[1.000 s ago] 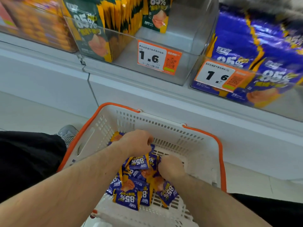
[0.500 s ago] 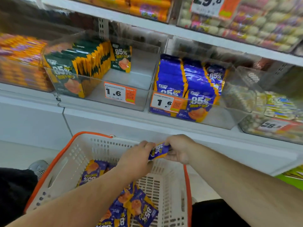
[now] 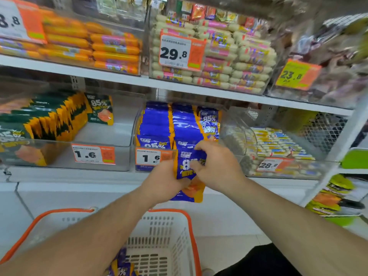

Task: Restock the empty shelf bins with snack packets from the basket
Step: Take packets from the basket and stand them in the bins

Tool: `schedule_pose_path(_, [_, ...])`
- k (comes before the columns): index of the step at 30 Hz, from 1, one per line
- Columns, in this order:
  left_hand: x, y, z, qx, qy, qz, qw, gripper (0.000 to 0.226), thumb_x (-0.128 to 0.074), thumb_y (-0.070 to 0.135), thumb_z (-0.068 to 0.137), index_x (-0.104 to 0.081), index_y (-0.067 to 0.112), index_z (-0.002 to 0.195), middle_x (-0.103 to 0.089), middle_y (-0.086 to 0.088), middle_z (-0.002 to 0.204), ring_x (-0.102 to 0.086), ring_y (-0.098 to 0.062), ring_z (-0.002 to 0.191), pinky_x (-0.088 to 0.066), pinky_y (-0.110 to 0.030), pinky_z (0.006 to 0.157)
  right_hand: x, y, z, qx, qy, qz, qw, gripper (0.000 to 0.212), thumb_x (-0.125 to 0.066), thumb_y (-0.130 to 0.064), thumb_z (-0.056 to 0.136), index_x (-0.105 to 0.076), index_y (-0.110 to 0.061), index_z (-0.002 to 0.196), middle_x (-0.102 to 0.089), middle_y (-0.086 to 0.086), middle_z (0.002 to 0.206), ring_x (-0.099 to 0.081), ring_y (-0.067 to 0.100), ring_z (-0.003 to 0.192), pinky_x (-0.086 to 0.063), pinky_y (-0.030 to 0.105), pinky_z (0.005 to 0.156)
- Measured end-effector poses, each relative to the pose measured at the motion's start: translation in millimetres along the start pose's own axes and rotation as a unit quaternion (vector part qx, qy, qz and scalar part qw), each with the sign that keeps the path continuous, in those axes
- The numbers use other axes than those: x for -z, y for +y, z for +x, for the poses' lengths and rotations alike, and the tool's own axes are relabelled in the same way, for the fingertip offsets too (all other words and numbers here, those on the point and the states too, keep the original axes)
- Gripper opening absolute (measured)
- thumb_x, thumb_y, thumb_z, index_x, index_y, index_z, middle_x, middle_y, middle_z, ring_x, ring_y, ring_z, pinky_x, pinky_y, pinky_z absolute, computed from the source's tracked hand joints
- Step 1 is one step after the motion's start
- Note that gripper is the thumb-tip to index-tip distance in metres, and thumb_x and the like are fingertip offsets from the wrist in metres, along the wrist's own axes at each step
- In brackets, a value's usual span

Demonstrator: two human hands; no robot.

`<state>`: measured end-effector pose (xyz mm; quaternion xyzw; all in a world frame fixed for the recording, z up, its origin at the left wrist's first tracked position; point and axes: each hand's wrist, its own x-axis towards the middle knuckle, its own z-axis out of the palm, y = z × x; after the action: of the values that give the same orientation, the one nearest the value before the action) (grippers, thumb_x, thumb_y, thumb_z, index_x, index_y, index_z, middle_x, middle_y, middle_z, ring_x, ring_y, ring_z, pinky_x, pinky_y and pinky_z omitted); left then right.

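You faced two shelf levels [image 3: 179,84]; the lower held four clear bins. One white, orange-rimmed basket [image 3: 171,232] sat below, a few blue packets inside, count unclear. Both hands were together: your left hand [image 3: 162,182] and right hand [image 3: 217,168] gripped a bunch of blue snack packets [image 3: 189,166], count unclear, in front of the blue-packet bin [image 3: 175,124].

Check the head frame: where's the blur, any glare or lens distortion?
Head view: motion blur smears the edges, worst on the green packets at left and top right; the blue packet held in both hands stays readable; shelf lines bow from the wide angle; soft reflections on the clear bin fronts.
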<state>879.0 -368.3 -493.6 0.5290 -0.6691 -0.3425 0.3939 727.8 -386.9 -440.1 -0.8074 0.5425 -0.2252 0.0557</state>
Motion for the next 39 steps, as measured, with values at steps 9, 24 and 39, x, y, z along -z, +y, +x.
schedule_pose_path(9, [7, 35, 56, -0.074, 0.159, 0.409, 0.896, 0.062, -0.065, 0.054, 0.081, -0.044, 0.027, 0.133, -0.052, 0.005, 0.130, -0.049, -0.020, 0.121, -0.035, -0.039, 0.098, 42, 34, 24, 0.094, 0.331, -0.104, 0.933, 0.021, -0.066, -0.024, 0.076, -0.063, -0.011, 0.093, -0.060, 0.009, 0.089, -0.060, 0.035, 0.077, -0.049, 0.039, 0.060])
schedule_pose_path(24, [3, -4, 76, -0.082, 0.137, 0.495, 0.854, 0.071, -0.057, 0.056, 0.087, -0.032, 0.029, 0.148, -0.033, 0.008, 0.154, -0.030, -0.015, 0.142, -0.019, -0.039, 0.115, 3, 76, 115, -0.067, 0.128, -0.187, 0.972, 0.033, -0.062, -0.018, 0.090, -0.052, -0.010, 0.120, -0.050, 0.013, 0.120, -0.054, 0.035, 0.108, -0.040, 0.038, 0.070])
schedule_pose_path(39, [-8, -21, 81, -0.133, 0.221, 0.498, 0.828, 0.063, -0.061, 0.048, 0.069, -0.060, 0.019, 0.125, -0.061, -0.002, 0.130, -0.056, -0.024, 0.120, -0.039, -0.046, 0.098, -58, 127, 219, -0.143, -0.081, -0.149, 0.975, 0.060, -0.077, -0.031, 0.075, -0.051, -0.012, 0.126, -0.053, 0.019, 0.128, -0.058, 0.037, 0.112, -0.052, 0.044, 0.094])
